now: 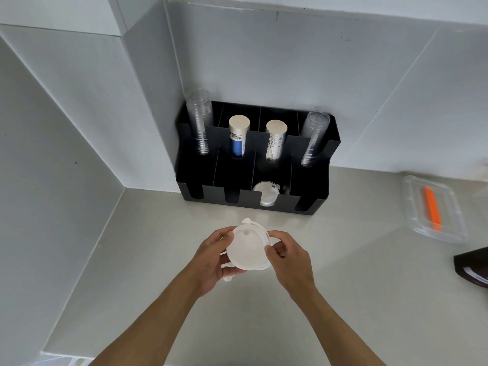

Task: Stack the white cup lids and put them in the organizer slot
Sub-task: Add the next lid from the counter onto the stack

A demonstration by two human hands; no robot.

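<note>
A stack of white cup lids (248, 248) is held above the counter, between both my hands. My left hand (214, 260) cups it from the left and below, and my right hand (289, 260) grips its right edge with fingers and thumb. The black organizer (314, 186) stands against the wall just beyond the hands. White lids (266, 194) lie in its third front slot from the left. The other front slots look dark and I cannot see anything in them.
The organizer's back slots hold two stacks of clear cups (199, 120) (314, 138) and two stacks of paper cups (237, 136) (274, 141). A clear plastic box (433, 210) with an orange item lies at right. A dark object (472, 265) sits at the right edge.
</note>
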